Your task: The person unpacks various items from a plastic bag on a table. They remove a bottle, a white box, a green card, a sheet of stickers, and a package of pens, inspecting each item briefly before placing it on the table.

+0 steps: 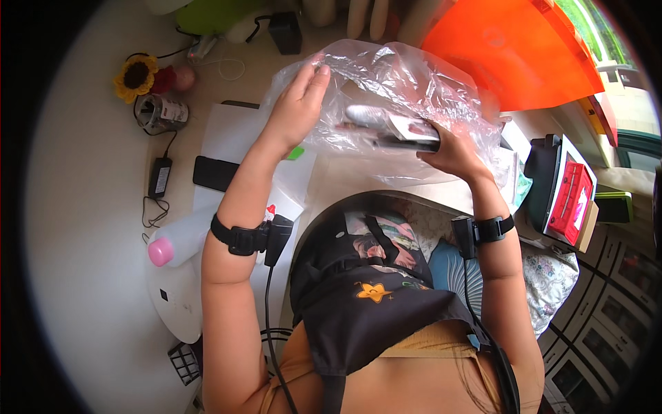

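Observation:
A large clear plastic bag (382, 67) lies spread over the desk before me. My left hand (300, 98) rests flat at the bag's left side, fingers extended and thumb near them. My right hand (455, 150) grips the right end of a small stack of flat items (408, 134), blurred, with a dark one at the bottom and light ones above. A whitish rounded item (367, 116) lies at the stack's left end. Whether the stack is inside the bag or behind its film, I cannot tell for sure.
Left: a black phone (214, 173) on white paper, a pink-capped bottle (176, 243), a jar (168, 112), a crocheted sunflower (135, 77) and a power adapter (160, 177). An orange bag (517, 57) stands at the upper right, above a red plastic box (570, 202).

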Motion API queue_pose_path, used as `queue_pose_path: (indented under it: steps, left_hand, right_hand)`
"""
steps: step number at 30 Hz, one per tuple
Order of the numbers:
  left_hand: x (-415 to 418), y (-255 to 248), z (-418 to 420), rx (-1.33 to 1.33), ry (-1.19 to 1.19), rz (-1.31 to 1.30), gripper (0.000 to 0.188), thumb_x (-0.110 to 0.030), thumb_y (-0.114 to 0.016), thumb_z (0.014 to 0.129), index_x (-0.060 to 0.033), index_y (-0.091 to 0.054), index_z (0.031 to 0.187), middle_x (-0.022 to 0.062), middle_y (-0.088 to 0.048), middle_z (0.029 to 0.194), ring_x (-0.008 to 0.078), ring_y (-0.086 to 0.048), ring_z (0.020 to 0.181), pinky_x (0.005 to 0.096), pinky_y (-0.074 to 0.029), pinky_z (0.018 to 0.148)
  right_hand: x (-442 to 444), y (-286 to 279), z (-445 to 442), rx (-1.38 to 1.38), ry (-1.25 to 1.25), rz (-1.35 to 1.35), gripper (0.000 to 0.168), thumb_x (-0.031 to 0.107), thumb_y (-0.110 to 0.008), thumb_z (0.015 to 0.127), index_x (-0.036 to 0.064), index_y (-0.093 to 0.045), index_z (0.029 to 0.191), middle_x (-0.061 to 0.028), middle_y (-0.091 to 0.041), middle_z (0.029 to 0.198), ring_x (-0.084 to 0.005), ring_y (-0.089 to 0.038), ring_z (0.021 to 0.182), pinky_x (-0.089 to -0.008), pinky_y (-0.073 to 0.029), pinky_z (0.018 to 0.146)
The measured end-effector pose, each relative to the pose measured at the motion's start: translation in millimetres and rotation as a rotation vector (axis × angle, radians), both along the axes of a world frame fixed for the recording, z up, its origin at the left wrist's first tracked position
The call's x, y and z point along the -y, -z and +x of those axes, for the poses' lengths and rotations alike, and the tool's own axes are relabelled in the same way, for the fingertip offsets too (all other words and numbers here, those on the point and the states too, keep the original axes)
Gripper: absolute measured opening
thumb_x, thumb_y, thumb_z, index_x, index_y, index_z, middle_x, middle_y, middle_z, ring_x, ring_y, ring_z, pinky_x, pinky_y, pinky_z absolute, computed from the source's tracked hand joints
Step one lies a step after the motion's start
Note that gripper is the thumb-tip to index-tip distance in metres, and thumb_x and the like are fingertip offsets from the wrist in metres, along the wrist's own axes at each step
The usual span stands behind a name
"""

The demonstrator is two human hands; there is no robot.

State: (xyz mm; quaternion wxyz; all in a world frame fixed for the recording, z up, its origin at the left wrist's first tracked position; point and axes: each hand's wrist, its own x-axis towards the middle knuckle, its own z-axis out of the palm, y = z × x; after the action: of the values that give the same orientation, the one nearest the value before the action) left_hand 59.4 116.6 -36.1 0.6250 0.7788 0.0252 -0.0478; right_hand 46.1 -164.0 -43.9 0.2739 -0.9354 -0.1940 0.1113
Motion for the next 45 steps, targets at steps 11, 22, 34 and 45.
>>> queue_pose_path:
  steps: [11,22,34,45]
  left_hand:
    - [5,31,-51,0.411,0.789,1.058,0.057,-0.029,-0.065,0.083,-0.0186,-0.048,0.136,0.0095,-0.053,0.13,0.0253,-0.052,0.12,0.039,-0.034,0.107]
    - [-76,-31,-34,0.197,-0.018,0.904,0.029,-0.011,-0.051,0.086,-0.011,-0.062,0.112,0.0128,-0.063,0.106,0.0341,-0.061,0.097,0.0427,-0.049,0.081]
    - [-97,-73,-110,0.125,-0.398,0.923,0.021,-0.01,-0.055,0.092,-0.0015,-0.063,0.11,0.0097,-0.064,0.095,0.0181,-0.063,0.079,0.0282,-0.049,0.067]
    - [-99,-72,-108,0.144,-0.419,0.995,0.02,-0.004,-0.055,0.089,-0.003,-0.065,0.106,0.0092,-0.064,0.09,0.0183,-0.062,0.071,0.0283,-0.049,0.061]
  right_hand:
    - [-8,-40,-1,-0.111,0.241,0.841,0.039,0.002,-0.072,0.064,0.0,-0.059,0.101,-0.0066,-0.063,0.089,-0.0138,-0.06,0.081,-0.0299,-0.049,0.074]
    - [40,-58,27,-0.128,0.52,0.982,0.042,0.006,-0.069,0.069,-0.002,-0.058,0.108,-0.0087,-0.063,0.091,-0.019,-0.063,0.084,-0.0331,-0.05,0.078]
    - [-51,99,79,-0.205,0.316,-0.071,0.051,0.014,-0.068,0.066,0.003,-0.055,0.114,-0.0198,-0.065,0.098,-0.0344,-0.065,0.092,-0.0414,-0.05,0.082]
    - [-99,138,86,0.062,0.259,-0.302,0.069,0.02,-0.068,0.066,0.008,-0.044,0.13,-0.0139,-0.055,0.12,-0.0312,-0.055,0.107,-0.0476,-0.047,0.081]
